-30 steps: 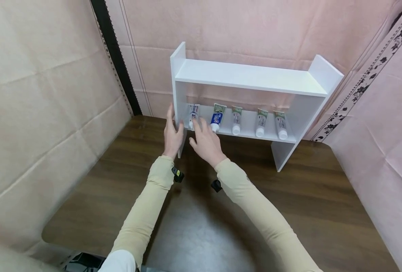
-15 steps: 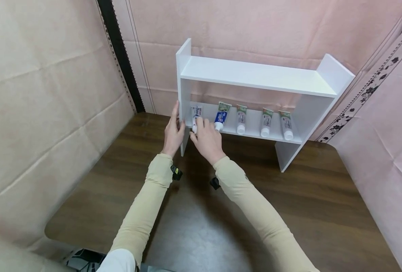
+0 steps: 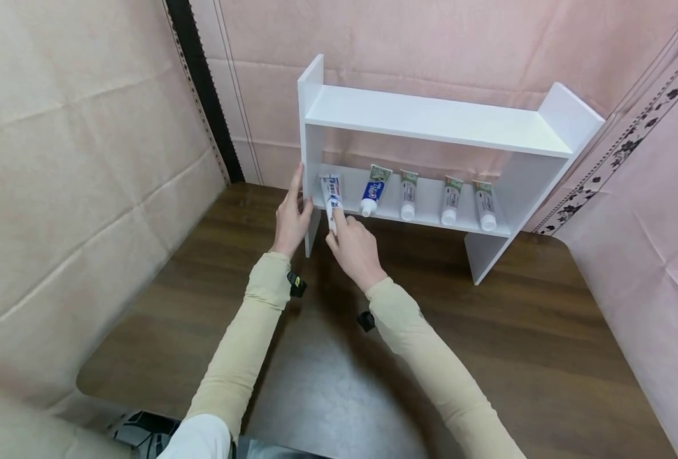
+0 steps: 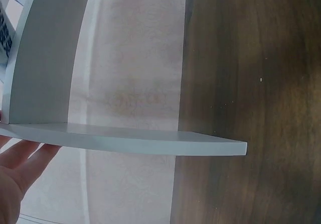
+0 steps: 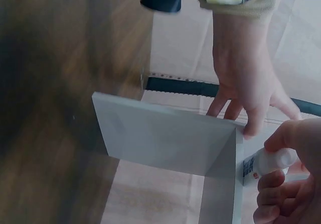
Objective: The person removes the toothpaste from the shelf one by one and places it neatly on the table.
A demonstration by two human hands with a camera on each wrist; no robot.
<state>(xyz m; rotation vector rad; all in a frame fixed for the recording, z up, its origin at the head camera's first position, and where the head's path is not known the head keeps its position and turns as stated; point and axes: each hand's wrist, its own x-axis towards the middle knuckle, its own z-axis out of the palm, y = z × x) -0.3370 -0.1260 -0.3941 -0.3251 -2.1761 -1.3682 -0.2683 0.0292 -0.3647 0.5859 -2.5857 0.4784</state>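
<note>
My right hand (image 3: 357,250) pinches the cap end of a white toothpaste tube (image 3: 331,189) with blue print, the leftmost on the lower board of the white shelf (image 3: 436,118). The cap end juts past the board's front edge. In the right wrist view the white cap (image 5: 284,158) sits between thumb and fingers. My left hand (image 3: 290,223) rests against the outer face of the shelf's left side panel (image 4: 150,144), fingers fairly straight, thumb near the front edge. To the right of the held tube lies a blue-and-white toothpaste tube (image 3: 375,189).
Further right on the lower board lie three slimmer tubes: one near the middle (image 3: 408,194), another (image 3: 450,199) and the rightmost (image 3: 485,205). The shelf stands at the back of a dark wooden table (image 3: 201,319). Pale cloth walls (image 3: 86,159) enclose both sides and the back.
My right hand has closed on the leftmost tube's cap end and drawn the tube forward over the board's edge. The left hand stays at the side panel. The view has shifted slightly.
</note>
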